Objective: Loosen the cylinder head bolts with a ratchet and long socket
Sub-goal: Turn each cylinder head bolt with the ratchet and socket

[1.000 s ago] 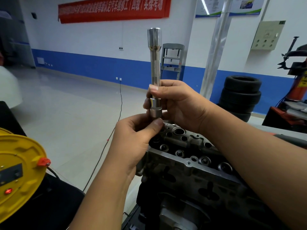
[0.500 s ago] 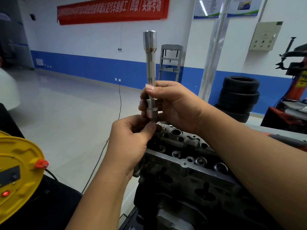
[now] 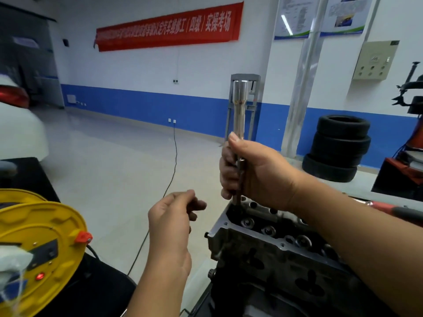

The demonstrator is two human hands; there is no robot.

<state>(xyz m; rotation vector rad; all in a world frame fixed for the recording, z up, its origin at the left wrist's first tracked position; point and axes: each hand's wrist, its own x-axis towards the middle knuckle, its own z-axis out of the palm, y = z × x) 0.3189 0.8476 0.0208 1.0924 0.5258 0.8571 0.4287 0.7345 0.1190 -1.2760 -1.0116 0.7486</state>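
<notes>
1. Two hands: left hand [image 3: 170,221]; right hand [image 3: 256,172].
2. One long socket [image 3: 238,110].
3. One cylinder head [image 3: 270,245].
4. Three stacked tyres [image 3: 338,148].
5. One yellow cable reel [image 3: 39,245].
6. One red banner [image 3: 169,27].

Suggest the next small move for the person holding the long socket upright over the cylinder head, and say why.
Probably fetch the ratchet. The right hand grips the long silver steel socket upright, its lower end already down in a recess at the near corner of the grey metal cylinder head, and no ratchet sits on its top. The left hand holds nothing.
</notes>
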